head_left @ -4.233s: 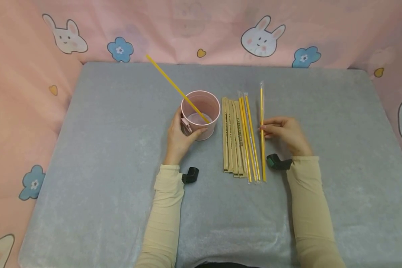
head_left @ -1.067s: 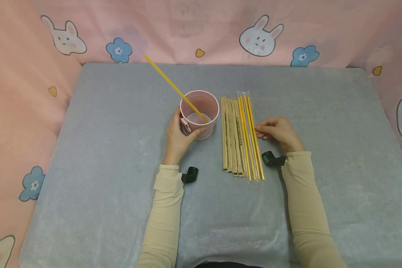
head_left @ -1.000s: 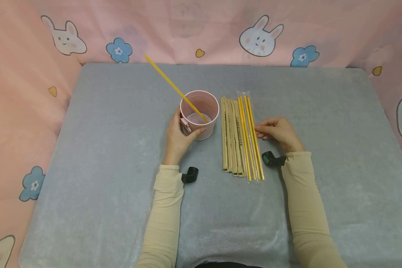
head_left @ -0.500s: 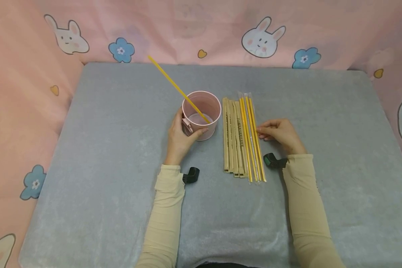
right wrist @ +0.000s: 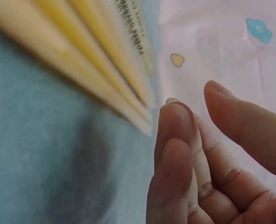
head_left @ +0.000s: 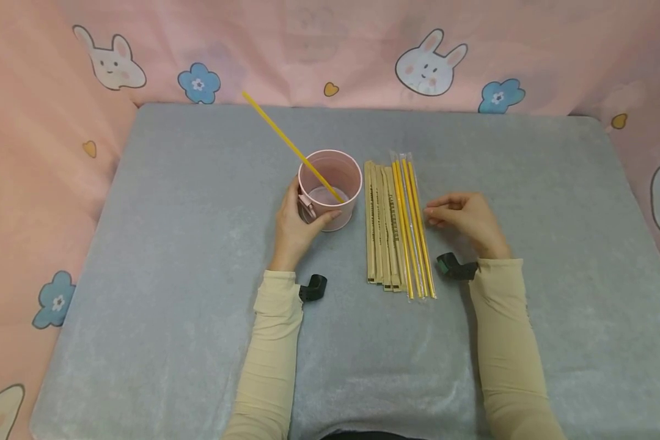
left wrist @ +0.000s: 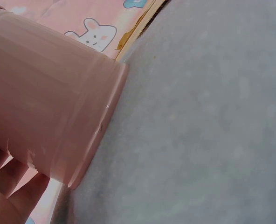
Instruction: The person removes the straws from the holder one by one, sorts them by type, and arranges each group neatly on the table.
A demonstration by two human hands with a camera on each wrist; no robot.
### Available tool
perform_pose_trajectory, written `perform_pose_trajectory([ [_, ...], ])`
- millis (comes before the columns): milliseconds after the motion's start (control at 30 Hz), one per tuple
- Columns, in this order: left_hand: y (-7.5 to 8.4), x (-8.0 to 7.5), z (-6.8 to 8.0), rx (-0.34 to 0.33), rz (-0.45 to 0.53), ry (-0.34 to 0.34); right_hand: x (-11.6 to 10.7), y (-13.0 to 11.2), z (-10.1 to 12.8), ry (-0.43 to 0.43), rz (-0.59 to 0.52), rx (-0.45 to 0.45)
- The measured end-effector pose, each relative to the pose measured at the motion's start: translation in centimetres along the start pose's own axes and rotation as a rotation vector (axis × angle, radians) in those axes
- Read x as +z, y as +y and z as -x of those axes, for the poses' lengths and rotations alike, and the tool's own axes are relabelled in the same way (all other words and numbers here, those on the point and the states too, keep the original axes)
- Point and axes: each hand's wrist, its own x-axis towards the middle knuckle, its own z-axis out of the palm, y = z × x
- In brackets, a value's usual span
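Note:
My left hand [head_left: 297, 229] grips a pink cup [head_left: 345, 166] round its side, with the thumb across the front. The cup stands upright, and an unwrapped yellow straw [head_left: 275, 128] leans out of it to the upper left. Right of the cup, several paper-wrapped straws [head_left: 377, 226] lie side by side. Yellow straws in clear wrappers [head_left: 414, 226] lie along their right side. My right hand [head_left: 470, 223] is just right of these. In the right wrist view its thumb [right wrist: 240, 116] is apart from the bent fingers [right wrist: 175, 172], with nothing between them.
A grey cloth covers the table [head_left: 187, 244]. Pink curtains [head_left: 357, 49] printed with rabbits and flowers rise behind the table and at its sides. Each wrist carries a small black camera [head_left: 315, 287].
The clear-wrapped straw that my right hand pinched apart from the others now lies against the row. My right hand has let go and drawn slightly right. My left hand stays on the cup.

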Motion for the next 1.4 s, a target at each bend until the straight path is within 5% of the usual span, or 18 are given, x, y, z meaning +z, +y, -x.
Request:
perform_pose_trajectory([
  [700, 0.1, 0.0, 0.0, -0.015, -0.014, -0.005, 2.0, -5.0, 2.1, -0.004, 0.003, -0.17],
  [1400, 0.1, -0.1, 0.0, -0.03, -0.022, -0.007, 5.3, -10.7, 0.8, -0.096, -0.037, -0.358],
])
